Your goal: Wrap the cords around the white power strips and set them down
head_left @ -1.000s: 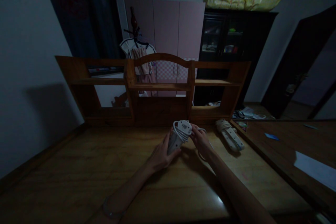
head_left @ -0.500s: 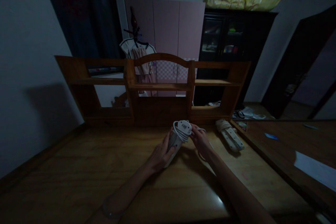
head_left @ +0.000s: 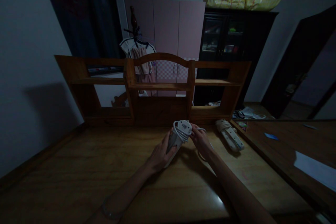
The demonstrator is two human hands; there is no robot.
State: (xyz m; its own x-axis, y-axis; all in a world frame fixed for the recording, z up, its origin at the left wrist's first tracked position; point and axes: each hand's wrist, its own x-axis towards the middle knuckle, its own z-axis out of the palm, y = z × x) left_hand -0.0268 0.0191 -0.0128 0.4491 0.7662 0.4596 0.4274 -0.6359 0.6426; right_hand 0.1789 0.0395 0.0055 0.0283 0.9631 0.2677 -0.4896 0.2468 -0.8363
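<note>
Dim room behind: pink wardrobe (head_left: 165, 28), dark cabinet (head_left: 231, 49). Nearer, a wooden desk (head_left: 78, 168) carries a shelf unit (head_left: 157, 87) along its back edge. Both forearms reach forward and meet at mid-desk, just before the shelf. Between them a white power strip (head_left: 178, 136) is held tilted up off the desk, its cord (head_left: 181, 131) wound around it. Left hand (head_left: 160, 155) curls around the strip's lower end, fingers closed on it. Right hand (head_left: 202, 141) pinches the cord beside the strip's top. A second strip (head_left: 229, 134) lies on the desk just to the right.
</note>
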